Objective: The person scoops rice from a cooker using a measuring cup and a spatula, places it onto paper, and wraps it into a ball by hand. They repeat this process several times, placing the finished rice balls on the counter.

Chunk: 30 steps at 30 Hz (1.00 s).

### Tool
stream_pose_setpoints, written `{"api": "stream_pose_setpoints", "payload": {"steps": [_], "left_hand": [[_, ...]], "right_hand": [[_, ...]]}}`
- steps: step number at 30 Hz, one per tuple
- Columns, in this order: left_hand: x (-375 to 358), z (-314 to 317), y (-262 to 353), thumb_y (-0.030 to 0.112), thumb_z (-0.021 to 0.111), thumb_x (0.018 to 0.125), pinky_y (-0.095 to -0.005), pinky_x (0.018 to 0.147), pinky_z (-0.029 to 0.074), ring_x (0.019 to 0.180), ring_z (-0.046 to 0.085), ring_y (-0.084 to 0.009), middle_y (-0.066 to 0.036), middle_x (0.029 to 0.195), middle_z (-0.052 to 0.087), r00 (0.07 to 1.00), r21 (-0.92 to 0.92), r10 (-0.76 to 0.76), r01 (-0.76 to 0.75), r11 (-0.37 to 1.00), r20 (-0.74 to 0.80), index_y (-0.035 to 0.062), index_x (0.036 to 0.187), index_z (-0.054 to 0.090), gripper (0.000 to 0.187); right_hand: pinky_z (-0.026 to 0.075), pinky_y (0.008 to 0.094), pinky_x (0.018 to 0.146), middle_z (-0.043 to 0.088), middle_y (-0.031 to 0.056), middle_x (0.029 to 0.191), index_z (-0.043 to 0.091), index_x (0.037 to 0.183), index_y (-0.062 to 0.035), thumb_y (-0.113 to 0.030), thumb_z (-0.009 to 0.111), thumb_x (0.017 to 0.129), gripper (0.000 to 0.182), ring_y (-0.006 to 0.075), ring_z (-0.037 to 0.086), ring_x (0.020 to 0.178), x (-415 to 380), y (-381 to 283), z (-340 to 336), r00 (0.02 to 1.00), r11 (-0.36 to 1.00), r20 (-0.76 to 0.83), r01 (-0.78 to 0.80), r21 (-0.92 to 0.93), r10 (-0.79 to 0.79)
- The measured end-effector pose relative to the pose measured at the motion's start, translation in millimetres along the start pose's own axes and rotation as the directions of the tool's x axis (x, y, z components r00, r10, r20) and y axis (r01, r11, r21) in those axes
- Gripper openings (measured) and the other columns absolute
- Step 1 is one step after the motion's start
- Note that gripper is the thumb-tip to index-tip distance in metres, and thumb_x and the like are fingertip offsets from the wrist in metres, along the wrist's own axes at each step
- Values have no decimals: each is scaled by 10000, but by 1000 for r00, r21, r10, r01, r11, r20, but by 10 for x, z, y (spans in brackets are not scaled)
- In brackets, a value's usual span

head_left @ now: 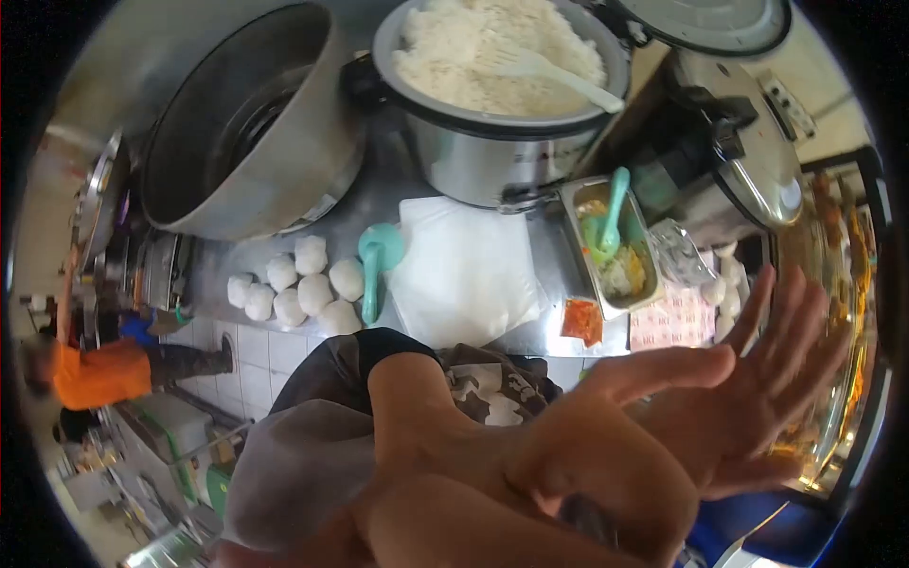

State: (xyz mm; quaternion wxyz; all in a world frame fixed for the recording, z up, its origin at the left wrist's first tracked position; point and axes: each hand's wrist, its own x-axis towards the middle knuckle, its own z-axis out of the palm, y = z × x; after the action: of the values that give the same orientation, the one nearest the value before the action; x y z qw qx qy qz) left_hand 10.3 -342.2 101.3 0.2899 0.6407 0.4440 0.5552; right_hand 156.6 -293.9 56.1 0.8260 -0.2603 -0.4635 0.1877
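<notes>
My left forearm comes out of a black sleeve and crosses in front of me to the right. My left hand (606, 459) is very close to the camera, its thumb stretched out to the right; its other fingers are mostly hidden. Behind it, my right hand (743, 407) is open with fingers spread, partly covered by the left and slightly blurred. It holds nothing and is near the pink printed sheet (668, 317) and the glass case (828, 379). Beyond the hands lie a stack of thin white sheets (464, 275), a green round-headed scoop (381, 251) and several white rice balls (314, 294).
A rice cooker (483, 156) holds rice with a white paddle (554, 71). Left of it stands a large metal pot (275, 161). A metal tray (639, 308) contains food and green spoons; a red packet (581, 322) lies alongside. A person in orange (99, 374) is at far left.
</notes>
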Motion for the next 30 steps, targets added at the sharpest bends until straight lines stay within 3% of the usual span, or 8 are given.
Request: {"api": "stream_pose_setpoints", "payload": {"steps": [2, 4, 8, 10, 15, 20, 24, 30], "left_hand": [[-64, -104, 84, 612, 536, 730, -403, 713, 479, 730, 521, -184, -36, 860, 516, 981, 975, -145, -97, 202, 127, -82, 1110, 392, 804], [100, -191, 185, 585, 488, 762, -402, 729, 471, 731, 525, -183, -44, 876, 515, 930, 950, -356, 31, 309, 86, -83, 1115, 387, 763], [436, -409, 135, 480, 360, 858, -391, 784, 435, 758, 532, -184, -75, 937, 511, 665, 534, -657, 433, 726, 355, -75, 1127, 384, 618], [395, -461, -185, 456, 376, 859, -382, 791, 426, 784, 527, -188, -83, 949, 510, 816, 56, -356, 373, 926, 455, -63, 1124, 394, 583], [294, -533, -670, 395, 415, 861, -360, 809, 402, 849, 514, -200, -103, 978, 507, 945, -684, 145, 102, 723, 294, -32, 1114, 419, 497], [578, -893, -1119, 335, 455, 863, -337, 828, 378, 914, 501, -212, -123, 1007, 505, 949, -726, 290, -111, 678, 125, -1, 1105, 444, 414], [473, -1011, -2050, 286, 486, 865, -319, 842, 359, 966, 491, -222, -139, 1031, 503, 988, -177, -147, 151, 972, 36, 24, 1097, 464, 351], [-749, -834, -3503, 227, 597, 767, -438, 688, 432, 900, 518, -344, -175, 979, 505, 796, 797, -587, 448, 405, -150, 53, 1152, 430, 454]], "right_hand": [[219, 489, 1026, 377, 250, 1270, 193, 1317, 39, -548, 155, 877, 735, 340, 351, 1215, 129, 220, 13, 996, 985, 30, -77, -156, 83], [198, 457, 1031, 443, 268, 1203, 242, 1309, 29, -511, 200, 894, 682, 337, 415, 1167, 254, 525, 72, 981, 966, 175, -32, -257, 79], [324, 260, 902, 622, 77, 977, 557, 1110, -17, -282, 406, 904, 368, 146, 526, 991, 558, 1134, 331, 925, 772, 301, 14, -636, 232], [358, 290, 863, 623, 95, 986, 550, 1130, -63, -357, 477, 866, 402, 189, 541, 969, 857, 1592, 314, 848, 625, 405, 116, -772, 342], [373, 412, 881, 585, 197, 1030, 563, 1071, -37, -507, 482, 804, 546, 344, 551, 962, 1390, 2664, 380, 624, -80, 395, 594, -801, 675], [451, 434, 729, 565, 256, 991, 546, 987, 39, -541, 462, 798, 616, 407, 576, 818, 1663, 3733, -26, 236, 33, 373, 807, -590, 897], [476, 399, 541, 594, 240, 813, 517, 945, 44, -452, 462, 832, 511, 351, 610, 699, 1736, 3453, 98, 222, 75, 294, 667, -741, 929], [461, 442, 657, 602, 166, 810, 506, 972, -23, -313, 494, 847, 316, 280, 611, 782, 1948, 2705, 677, 533, -269, 545, 828, -492, 647]]}}
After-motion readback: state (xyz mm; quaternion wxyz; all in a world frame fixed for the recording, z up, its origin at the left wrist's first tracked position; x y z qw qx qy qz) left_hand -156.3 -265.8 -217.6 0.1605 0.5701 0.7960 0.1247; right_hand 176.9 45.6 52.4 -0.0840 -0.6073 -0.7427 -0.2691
